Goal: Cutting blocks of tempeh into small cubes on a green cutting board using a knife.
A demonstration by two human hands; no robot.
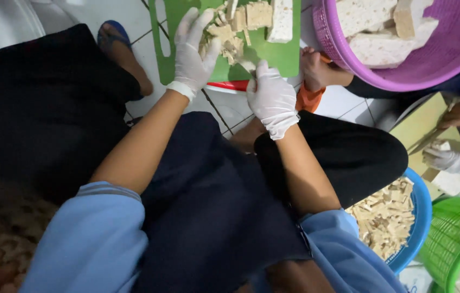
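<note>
Head view looks down on a crowded stretch of white tiled floor, with bare tile only in narrow strips between legs, board and tubs. Dark-clothed legs fill the middle. The purple basket crowds the top right corner and holds big pale blocks; its rim sits just beside the green cutting board, which runs off the top edge. At lower right a blue basin is heaped with cut pale strips, and a green basket stands just beside it.

On the board, the gloved left hand lies spread, fingers wide, pressing on a heap of cut pieces. The gloved right hand is curled closed near the board's lower edge, seemingly around a handle I cannot make out. Another person's gloved hand works at the right edge over a yellow board.
</note>
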